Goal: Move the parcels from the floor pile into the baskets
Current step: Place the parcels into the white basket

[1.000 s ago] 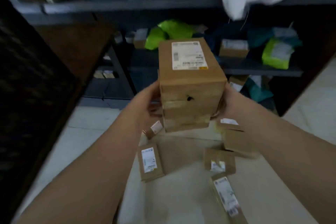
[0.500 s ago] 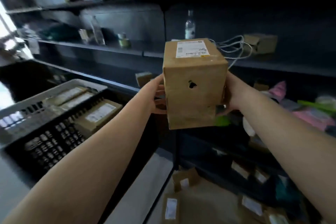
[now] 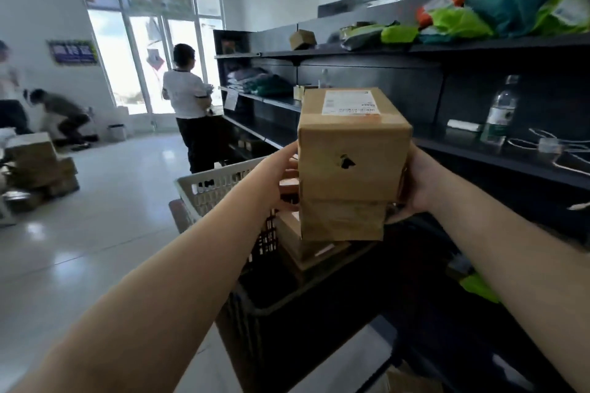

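Observation:
A tall brown cardboard parcel (image 3: 351,166) with a white label on top and a small dark hole in its front is held up at chest height. My left hand (image 3: 281,175) grips its left side and my right hand (image 3: 415,188) grips its right side and lower corner. Under and behind the parcel stands a black basket (image 3: 287,306), and a white basket (image 3: 210,185) sits just beyond it. Brown parcels (image 3: 306,242) lie inside the black basket, partly hidden by the held parcel.
Dark shelving (image 3: 447,150) runs along the right, with a water bottle (image 3: 499,108), cables and coloured mail bags (image 3: 463,22). A person in a white shirt (image 3: 188,105) stands by the shelf ahead. Stacked boxes (image 3: 38,166) sit at far left. Pale tiled floor (image 3: 105,226) spreads left.
The view swung up and left from the floor pile to the baskets and room. The parcel stays gripped between both hands and now hangs over the black basket.

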A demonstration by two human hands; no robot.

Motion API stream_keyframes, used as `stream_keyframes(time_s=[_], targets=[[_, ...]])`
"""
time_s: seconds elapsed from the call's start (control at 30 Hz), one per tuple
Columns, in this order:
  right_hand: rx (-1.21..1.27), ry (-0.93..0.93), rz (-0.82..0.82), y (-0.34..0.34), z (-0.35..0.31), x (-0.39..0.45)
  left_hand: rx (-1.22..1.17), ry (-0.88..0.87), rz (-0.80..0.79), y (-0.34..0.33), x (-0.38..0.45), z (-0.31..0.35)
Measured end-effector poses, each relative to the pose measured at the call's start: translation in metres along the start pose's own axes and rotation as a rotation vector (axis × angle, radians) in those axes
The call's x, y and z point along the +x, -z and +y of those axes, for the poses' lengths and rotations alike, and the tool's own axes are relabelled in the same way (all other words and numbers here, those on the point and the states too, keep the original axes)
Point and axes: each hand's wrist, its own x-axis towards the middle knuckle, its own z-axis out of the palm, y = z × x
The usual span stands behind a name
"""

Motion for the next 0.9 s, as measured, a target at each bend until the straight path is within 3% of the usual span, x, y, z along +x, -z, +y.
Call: stream_keyframes(time_s=[0.4,0.67,0.9], targets=[[0.074,-0.004,-0.126,-0.239,0.021,0.059,0.004,-0.024,0.08,0.23,0.066,0.02],[0.109,-0.004,-0.038,-0.332,0.017,0.13,0.059,0.014,0.059,0.309,0.141,0.041],[0.16,-0.066,0.001,-0.39,0.013,0.231,0.105,0.011,0.011,0.356,0.259,0.047]])
